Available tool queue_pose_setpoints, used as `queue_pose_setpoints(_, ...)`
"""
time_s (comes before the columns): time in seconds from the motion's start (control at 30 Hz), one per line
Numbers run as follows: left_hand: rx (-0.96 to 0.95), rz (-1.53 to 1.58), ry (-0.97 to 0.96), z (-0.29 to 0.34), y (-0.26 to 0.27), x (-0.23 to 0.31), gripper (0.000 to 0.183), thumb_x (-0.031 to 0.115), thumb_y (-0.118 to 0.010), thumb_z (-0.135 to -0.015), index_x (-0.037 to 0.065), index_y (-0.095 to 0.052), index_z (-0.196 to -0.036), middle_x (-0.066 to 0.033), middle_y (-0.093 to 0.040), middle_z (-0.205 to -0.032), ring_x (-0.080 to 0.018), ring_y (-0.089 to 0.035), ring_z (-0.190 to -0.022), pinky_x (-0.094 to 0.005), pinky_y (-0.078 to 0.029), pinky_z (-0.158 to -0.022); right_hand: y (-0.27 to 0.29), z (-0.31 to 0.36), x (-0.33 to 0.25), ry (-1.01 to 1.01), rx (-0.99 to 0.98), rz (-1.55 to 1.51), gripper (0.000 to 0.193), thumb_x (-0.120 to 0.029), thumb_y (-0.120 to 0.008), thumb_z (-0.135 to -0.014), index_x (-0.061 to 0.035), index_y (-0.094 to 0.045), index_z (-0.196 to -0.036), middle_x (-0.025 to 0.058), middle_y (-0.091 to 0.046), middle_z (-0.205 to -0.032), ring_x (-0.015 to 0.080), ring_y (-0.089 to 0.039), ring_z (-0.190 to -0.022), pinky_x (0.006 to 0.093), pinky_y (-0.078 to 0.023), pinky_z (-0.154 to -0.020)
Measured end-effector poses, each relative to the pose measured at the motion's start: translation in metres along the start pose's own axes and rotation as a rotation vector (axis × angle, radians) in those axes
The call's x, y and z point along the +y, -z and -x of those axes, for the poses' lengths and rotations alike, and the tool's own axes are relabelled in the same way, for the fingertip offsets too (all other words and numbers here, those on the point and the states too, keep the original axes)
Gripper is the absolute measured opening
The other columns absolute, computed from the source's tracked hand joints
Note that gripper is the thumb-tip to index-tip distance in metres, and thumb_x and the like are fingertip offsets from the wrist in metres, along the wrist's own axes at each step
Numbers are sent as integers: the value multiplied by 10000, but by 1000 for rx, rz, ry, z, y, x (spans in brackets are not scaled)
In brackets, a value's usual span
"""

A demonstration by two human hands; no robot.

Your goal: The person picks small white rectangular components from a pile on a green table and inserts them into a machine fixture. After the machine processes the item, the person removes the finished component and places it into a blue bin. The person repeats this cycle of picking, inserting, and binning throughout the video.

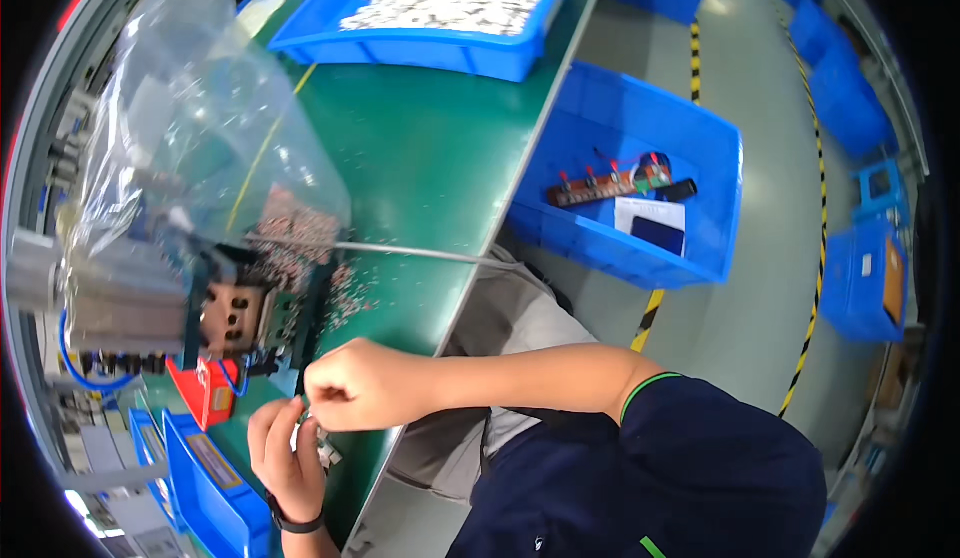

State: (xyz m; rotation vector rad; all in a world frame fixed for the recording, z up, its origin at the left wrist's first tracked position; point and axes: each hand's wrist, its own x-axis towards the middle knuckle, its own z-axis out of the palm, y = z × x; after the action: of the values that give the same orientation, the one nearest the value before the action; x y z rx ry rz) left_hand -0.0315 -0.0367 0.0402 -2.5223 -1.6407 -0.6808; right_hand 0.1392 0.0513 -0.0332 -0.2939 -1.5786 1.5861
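Observation:
My right hand is closed in a curl beside the machine's front edge. Its fingertips meet those of my left hand, and what they pinch is hidden. In and just below the left fingers show several small whitish parts, too small to name exactly. A black band circles my left wrist. Just beyond the hands stands a bench machine with a copper-coloured block with holes. Small pinkish and dark bits lie heaped beside it.
A clear plastic bag drapes over the machine, and a metal rod crosses the green bench. A blue tray of white pieces stands farther off. A red bin and blue bin sit left; a large blue tub stands right.

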Motion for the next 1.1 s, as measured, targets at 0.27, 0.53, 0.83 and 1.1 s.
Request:
queue_pose_setpoints(0.27, -38, -265, -255, -4, 6, 6, 277, -96, -680, -788, -37, -627, -1054, -147, -602, -944, -324, -603, -833, -431, -507, -754, 0, 2, 0, -14, 6, 27, 213, -154, -657, -775, 14, -573, -673, 162, -600, -630, 299, -594, -573, 403, -441, -536)
queue_pose_setpoints(0.53, -178, -395, -381, -11, 24, 19, 256, 19, -673, -742, -13, -647, -995, -124, -605, -969, -308, -604, -900, -479, -500, -828, 2, 3, -2, 28, -72, 144, 216, -168, -667, -771, -4, -564, -675, 145, -570, -602, 272, -548, -537, 402, -415, -522)
queue_pose_setpoints(0.83, 110, 40, 25, 4, 28, 13, 190, -46, -714, -779, 12, -639, -944, -156, -634, -897, -346, -621, -812, -417, -510, -714, 3, -3, 5, -84, 79, -199, 114, -100, -621, -921, -12, -657, -857, -2, -641, -773, 50, -547, -701, 229, -450, -608)
queue_pose_setpoints(1.1, 92, 252, -14, -6, -10, 14, 178, 65, -741, -813, 16, -615, -929, -138, -646, -851, -319, -636, -761, -401, -510, -658, 3, 0, -8, -334, 180, -288, 156, -185, -627, -978, -37, -669, -949, -17, -619, -754, 16, -469, -541, 192, -349, -457)
